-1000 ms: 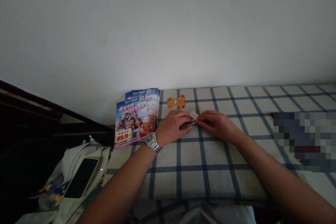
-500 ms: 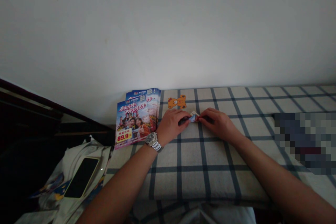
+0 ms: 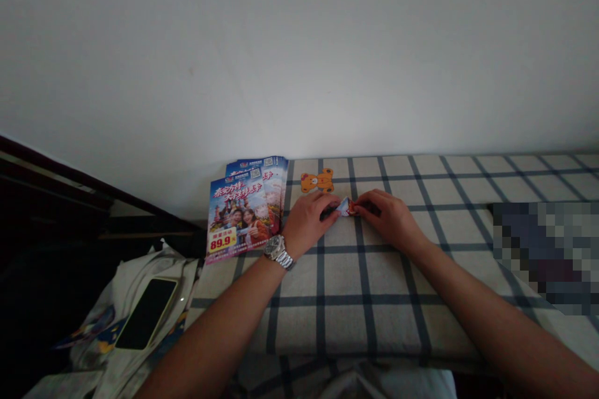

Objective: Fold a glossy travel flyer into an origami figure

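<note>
A small piece of folded printed paper (image 3: 345, 207), coloured blue, white and orange, is pinched between my two hands just above the checked cloth. My left hand (image 3: 309, 219), with a metal watch (image 3: 279, 252) on its wrist, grips the paper's left end between thumb and fingers. On the opposite side my right hand (image 3: 384, 217) holds the right end in a pinch. Fingertips hide parts of the paper. Left of my left hand lies a fanned stack of printed flyers (image 3: 238, 215). A flat orange bear figure (image 3: 317, 181) lies just beyond my hands.
The checked cloth (image 3: 344, 274) covers the table up to the pale wall (image 3: 327, 56). A phone (image 3: 146, 313) lies on pale printed fabric (image 3: 182, 274) at the lower left. At the right is a dark, pixelated item (image 3: 538, 249).
The pale flap that stood up behind the paper has folded down, and the paper now shows a pointed top. Both hands keep their pinch in nearly the same place.
</note>
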A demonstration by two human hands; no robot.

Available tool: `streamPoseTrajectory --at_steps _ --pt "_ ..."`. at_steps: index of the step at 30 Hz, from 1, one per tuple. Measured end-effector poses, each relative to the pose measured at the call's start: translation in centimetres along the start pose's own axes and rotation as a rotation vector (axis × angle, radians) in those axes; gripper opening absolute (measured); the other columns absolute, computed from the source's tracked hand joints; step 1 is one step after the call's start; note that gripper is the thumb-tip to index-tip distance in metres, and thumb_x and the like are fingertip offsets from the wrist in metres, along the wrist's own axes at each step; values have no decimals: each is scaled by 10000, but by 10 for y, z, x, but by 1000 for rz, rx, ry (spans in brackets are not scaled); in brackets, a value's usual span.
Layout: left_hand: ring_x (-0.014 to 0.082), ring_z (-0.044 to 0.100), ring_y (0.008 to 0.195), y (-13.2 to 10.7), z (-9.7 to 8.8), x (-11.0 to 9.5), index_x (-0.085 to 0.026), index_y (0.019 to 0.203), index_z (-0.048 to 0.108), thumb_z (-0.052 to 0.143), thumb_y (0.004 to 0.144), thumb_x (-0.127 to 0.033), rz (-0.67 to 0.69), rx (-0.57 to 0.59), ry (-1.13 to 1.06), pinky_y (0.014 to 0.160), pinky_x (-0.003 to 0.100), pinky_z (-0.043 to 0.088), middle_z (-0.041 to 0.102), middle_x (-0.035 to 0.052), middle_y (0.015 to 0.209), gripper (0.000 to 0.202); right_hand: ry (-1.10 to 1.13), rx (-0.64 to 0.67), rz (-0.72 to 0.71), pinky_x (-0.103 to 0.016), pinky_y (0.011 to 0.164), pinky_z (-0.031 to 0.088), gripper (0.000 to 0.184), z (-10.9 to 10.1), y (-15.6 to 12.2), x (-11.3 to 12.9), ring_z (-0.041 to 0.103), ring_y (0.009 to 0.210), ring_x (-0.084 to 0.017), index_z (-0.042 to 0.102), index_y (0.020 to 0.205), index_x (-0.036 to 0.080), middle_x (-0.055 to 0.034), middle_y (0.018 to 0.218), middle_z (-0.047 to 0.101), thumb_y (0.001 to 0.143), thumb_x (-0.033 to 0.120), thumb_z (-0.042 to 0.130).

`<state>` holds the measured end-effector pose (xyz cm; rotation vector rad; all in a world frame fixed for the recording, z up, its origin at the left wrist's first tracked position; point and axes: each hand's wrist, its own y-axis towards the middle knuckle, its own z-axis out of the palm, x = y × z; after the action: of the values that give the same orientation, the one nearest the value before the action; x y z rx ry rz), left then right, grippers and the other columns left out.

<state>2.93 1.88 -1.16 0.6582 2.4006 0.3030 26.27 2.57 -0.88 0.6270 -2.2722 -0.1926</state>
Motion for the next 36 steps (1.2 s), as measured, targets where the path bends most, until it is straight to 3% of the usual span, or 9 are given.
streamPoseTrajectory --at_steps 3,18,21,26,36 --pt "222 675 993 -1 1 0 -256 1211 721 673 982 -234 41 23 25 892 396 557 715 47 1084 235 -10 -4 1 -330 699 492 71 1 0 0 645 774 -200 716 963 231 -44 907 694 982 283 670" --pt "222 653 1027 -1 2 4 -255 1195 763 692 973 -273 122 70 62 940 418 554 678 61 1124 233 -79 -4 16 -330 702 495 128 5 0 -1 660 763 -192 745 926 225 -44 910 675 979 328 688" --pt "221 652 1031 -2 2 7 -254 1189 766 695 967 -239 135 73 51 936 417 555 675 61 1123 233 -82 -7 -6 -346 738 527 147 7 -1 -1 668 823 -212 737 1047 227 -59 966 676 986 343 674" --pt "214 650 1040 -2 1 11 -269 1190 764 667 985 -226 182 101 29 937 412 552 674 60 1133 231 -202 6 -91 -461 912 551 384 10 -4 -4 632 1009 -297 656 1347 212 -123 1091 638 995 363 639" --pt "225 651 1053 -1 -1 5 -243 1183 730 668 975 -210 151 103 11 959 416 542 688 55 1148 220 -181 27 -104 -490 941 552 323 10 -5 -8 614 1052 -310 667 1259 219 -129 1132 634 992 401 648"
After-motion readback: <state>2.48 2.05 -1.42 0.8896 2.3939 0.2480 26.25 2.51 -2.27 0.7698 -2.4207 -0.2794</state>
